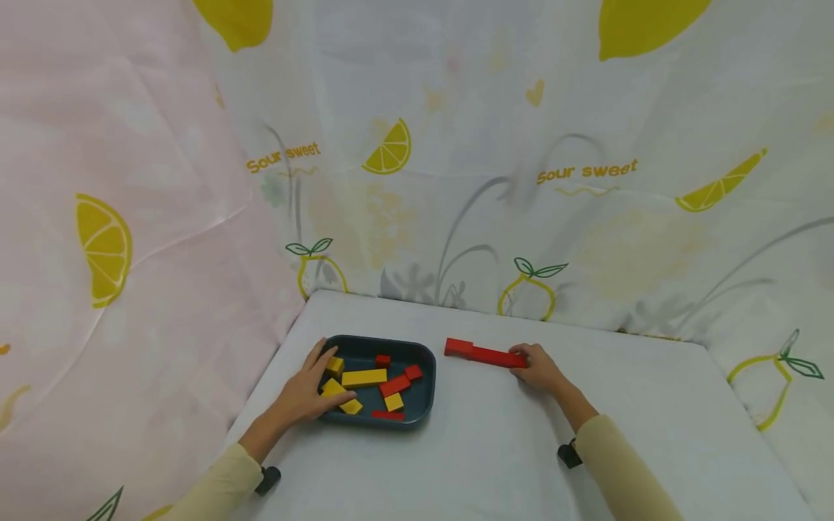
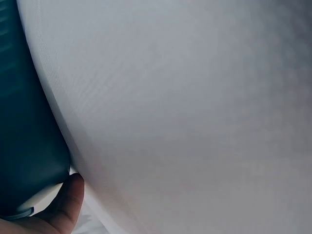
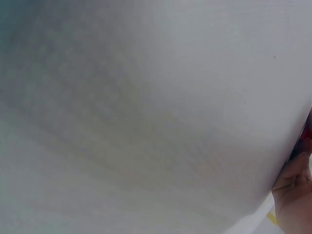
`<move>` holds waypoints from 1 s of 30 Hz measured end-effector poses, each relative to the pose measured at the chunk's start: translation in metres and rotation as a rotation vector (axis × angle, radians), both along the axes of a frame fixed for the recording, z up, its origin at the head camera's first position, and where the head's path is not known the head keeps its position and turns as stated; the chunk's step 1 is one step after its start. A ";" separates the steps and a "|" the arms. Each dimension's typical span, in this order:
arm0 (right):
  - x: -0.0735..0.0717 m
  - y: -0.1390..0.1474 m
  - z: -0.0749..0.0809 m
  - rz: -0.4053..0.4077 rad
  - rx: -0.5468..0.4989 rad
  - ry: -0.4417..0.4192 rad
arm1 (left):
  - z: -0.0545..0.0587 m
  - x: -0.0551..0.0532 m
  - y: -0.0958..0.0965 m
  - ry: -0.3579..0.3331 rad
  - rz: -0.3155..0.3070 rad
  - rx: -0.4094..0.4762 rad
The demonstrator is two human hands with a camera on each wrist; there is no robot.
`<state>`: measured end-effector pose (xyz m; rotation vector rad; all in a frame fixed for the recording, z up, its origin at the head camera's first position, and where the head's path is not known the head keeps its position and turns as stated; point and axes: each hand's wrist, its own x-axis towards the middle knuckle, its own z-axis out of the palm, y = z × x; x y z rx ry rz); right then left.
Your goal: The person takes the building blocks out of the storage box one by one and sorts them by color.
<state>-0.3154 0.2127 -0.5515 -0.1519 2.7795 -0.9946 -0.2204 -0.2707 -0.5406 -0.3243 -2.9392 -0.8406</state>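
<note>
R hand (image 1: 539, 369) pinching red bar (image 1: 490, 356) at 3 o'clock end; bar's nr tray (image 1: 426, 396), 3 o'clock of it. L hand (image 1: 303, 394) spread wide, tray's 9 o'clock, can't tell if gripping. Pinch light, bar sq. w/ red block (image 1: 459, 348).

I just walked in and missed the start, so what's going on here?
A person's right hand holds one end of a red bar, right of the tray; a shorter red block sits at the bar's other end. The left hand is at the tray's left side, partly over it. Yellow blocks and more red pieces lie inside.
</note>
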 end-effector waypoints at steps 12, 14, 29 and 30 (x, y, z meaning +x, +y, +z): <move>0.001 0.001 0.000 -0.041 -0.024 -0.010 | 0.003 -0.004 0.002 -0.010 -0.012 -0.014; 0.002 0.002 0.001 -0.055 -0.033 -0.023 | 0.004 -0.004 0.003 -0.015 -0.016 -0.008; 0.002 -0.003 0.000 -0.034 -0.014 0.001 | 0.001 -0.001 -0.001 -0.017 -0.006 0.004; 0.001 -0.004 0.000 -0.034 -0.015 0.001 | 0.001 -0.001 -0.001 -0.018 -0.005 0.004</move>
